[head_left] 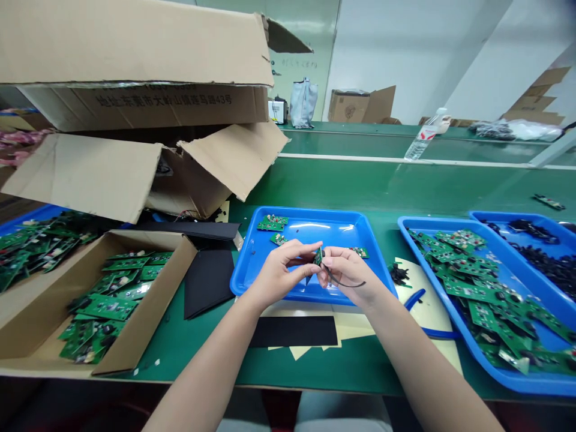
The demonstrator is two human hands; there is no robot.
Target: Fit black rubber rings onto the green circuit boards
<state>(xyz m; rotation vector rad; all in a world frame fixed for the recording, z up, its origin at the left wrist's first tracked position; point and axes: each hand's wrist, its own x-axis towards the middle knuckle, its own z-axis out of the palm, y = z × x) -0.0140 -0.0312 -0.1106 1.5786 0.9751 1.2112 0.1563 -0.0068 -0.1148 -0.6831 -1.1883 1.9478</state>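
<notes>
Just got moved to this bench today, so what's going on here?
A person's left hand and right hand hold a small green circuit board with a thin black wire trailing from it, above a blue plastic tray holding a few more boards. An open cardboard box of green boards sits to the left, and a blue tray piled with boards to the right.

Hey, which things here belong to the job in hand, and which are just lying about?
Job in hand: left hand, right hand, small circuit board pinched between them, black wire, blue tray below, boards in it.

Lying about: water bottle, cardboard carton, black sheet.
</notes>
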